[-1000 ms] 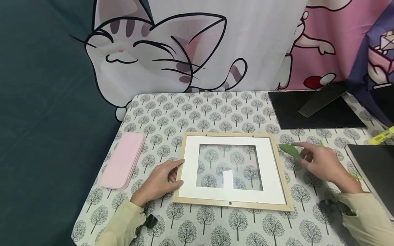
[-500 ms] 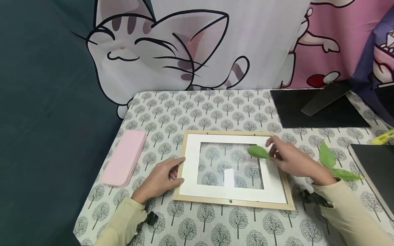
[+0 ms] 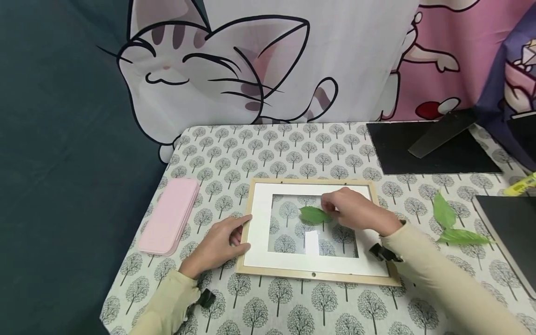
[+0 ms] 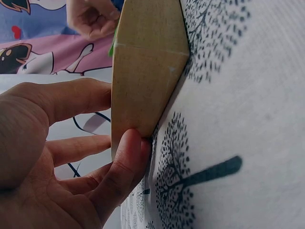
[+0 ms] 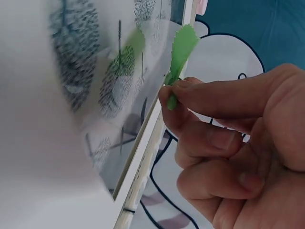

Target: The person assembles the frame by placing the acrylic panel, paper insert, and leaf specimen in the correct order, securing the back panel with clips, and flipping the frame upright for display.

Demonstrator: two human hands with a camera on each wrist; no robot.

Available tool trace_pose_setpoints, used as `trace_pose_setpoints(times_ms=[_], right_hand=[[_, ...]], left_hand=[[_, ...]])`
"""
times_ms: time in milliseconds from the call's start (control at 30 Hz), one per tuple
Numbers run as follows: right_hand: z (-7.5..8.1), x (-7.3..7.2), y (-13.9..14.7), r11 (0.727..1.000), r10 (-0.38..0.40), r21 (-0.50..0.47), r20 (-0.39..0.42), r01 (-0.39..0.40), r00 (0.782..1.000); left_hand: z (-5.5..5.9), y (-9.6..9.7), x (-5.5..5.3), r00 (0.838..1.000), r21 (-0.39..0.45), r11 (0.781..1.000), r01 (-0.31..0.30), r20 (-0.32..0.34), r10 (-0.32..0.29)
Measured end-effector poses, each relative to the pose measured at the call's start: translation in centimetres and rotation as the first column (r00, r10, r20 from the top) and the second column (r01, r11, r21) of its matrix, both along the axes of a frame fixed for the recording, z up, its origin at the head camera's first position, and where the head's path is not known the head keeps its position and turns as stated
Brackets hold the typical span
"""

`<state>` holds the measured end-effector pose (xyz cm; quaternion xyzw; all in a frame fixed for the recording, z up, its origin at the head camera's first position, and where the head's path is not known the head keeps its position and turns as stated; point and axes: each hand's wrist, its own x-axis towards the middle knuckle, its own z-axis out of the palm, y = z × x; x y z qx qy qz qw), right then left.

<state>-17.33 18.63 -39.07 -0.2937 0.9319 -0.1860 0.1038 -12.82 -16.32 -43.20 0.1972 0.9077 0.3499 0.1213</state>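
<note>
A picture frame of pale wood, with a white mat and a clear pane, lies flat on the table. My left hand rests at its left side, thumb and index finger spread apart; in the left wrist view, the fingertips touch the wooden edge. Over the pane, my right hand pinches a green leaf by its stem end between thumb and index finger. The right wrist view shows the leaf's toothed edge standing clear of the glass, with a green reflection below it.
More green leaves lie right of the frame, beside a dark flat panel and a yellow object. At the back right is a black backing board with a stand leg. A pink case lies at left.
My right hand has carried the leaf leftward, from the table right of the frame to above the pane. The left hand keeps its place at the frame's left edge.
</note>
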Motion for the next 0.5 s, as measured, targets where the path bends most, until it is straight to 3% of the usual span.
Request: trace_pose_setpoints(times_ms=[300, 500], right_hand=[[-0.5, -2.0, -2.0, 0.996, -0.012, -0.086, -0.082, 0.004, 0.997], [-1.1, -2.6, -3.0, 0.995, -0.054, -0.085, -0.085, 0.047, 0.995]], left_hand=[[0.0, 0.1, 0.1, 1.0, 0.001, 1.0, -0.009, -0.001, 0.009], [-0.1, 0.0, 0.2, 1.0, -0.004, 1.0, -0.014, 0.006, 0.014]])
